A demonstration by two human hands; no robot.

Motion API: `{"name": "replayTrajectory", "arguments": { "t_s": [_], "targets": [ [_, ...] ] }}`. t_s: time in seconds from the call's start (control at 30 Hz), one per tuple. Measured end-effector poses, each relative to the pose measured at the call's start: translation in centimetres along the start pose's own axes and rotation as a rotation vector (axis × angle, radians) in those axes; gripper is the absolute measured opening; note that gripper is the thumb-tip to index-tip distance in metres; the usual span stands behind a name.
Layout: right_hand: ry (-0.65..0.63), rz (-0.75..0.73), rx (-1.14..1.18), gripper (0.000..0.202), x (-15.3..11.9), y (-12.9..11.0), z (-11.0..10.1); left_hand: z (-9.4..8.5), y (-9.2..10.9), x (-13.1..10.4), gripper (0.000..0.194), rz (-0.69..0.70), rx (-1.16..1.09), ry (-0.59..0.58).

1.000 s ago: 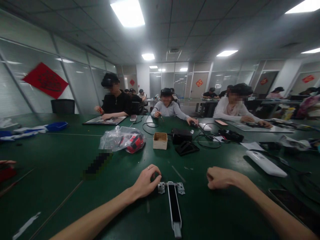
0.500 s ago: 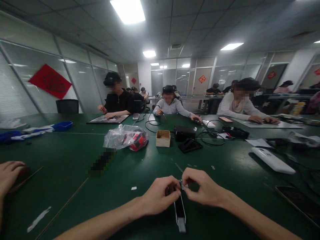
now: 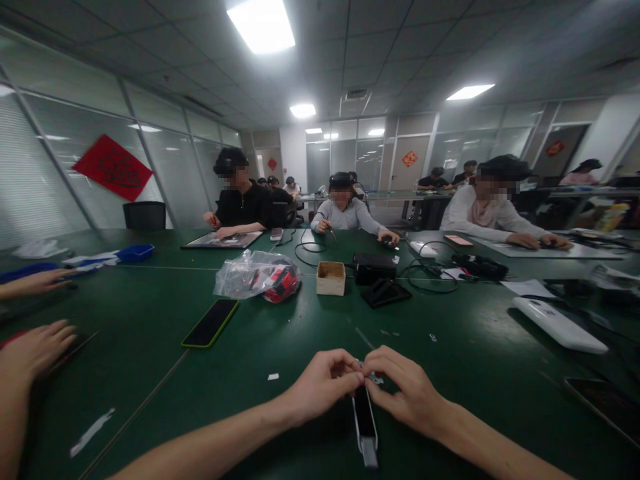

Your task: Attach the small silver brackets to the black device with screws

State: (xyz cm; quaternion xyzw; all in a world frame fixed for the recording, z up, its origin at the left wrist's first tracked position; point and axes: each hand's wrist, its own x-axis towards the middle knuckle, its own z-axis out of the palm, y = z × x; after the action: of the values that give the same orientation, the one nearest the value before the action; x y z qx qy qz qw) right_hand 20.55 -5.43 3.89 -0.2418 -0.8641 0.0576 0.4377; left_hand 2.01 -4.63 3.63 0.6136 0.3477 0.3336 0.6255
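A narrow black device with a light frame (image 3: 365,419) lies lengthwise on the green table, a grey tab (image 3: 369,453) at its near end. My left hand (image 3: 326,385) is closed around its far end, thumb and fingers pinched together. My right hand (image 3: 404,393) meets it there, its fingertips closed on a small silvery piece (image 3: 377,379). Fingers cover most of this piece and the device's far end, so how the two join is hidden.
Another person's hand (image 3: 43,348) rests at the left edge. Ahead are a green-edged phone (image 3: 211,323), a plastic bag with red items (image 3: 273,277), a small box (image 3: 331,285) and a black box (image 3: 374,267). A white device (image 3: 560,325) lies right. Co-workers sit opposite.
My hands have drawn closer together, the right fingertips now touching the left at the device's far end. A second hand of another person has appeared at the left. The view has shifted slightly.
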Motion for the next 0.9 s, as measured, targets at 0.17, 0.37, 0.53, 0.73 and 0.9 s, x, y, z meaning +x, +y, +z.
{"name": "replayTrajectory", "arguments": {
  "t_s": [0.17, 0.37, 0.53, 0.73, 0.9],
  "targets": [
    [0.007, -0.006, 0.013, 0.010, -0.5, 0.5, 0.3, -0.2, 0.3, 0.1, 0.029, -0.026, -0.002, 0.002],
    [-0.029, 0.004, -0.014, 0.007, -1.1, 1.0, 0.4, -0.2, 0.7, 0.1, 0.026, -0.069, 0.037, 0.004],
    [-0.053, -0.027, -0.041, 0.009, -1.1, 1.0, 0.4, -0.3, 0.6, 0.2, 0.022, -0.071, 0.062, -0.008],
    [-0.084, 0.035, -0.069, 0.011, -0.9, 1.5, -0.1, -2.3, 0.1, 1.4, 0.018, 0.022, 0.156, 0.043],
    [-0.088, 0.229, -0.108, 0.010, -2.1, 3.2, 0.2, -5.2, -0.5, 2.8, 0.010, 0.107, 0.524, 0.147]
  ]
}}
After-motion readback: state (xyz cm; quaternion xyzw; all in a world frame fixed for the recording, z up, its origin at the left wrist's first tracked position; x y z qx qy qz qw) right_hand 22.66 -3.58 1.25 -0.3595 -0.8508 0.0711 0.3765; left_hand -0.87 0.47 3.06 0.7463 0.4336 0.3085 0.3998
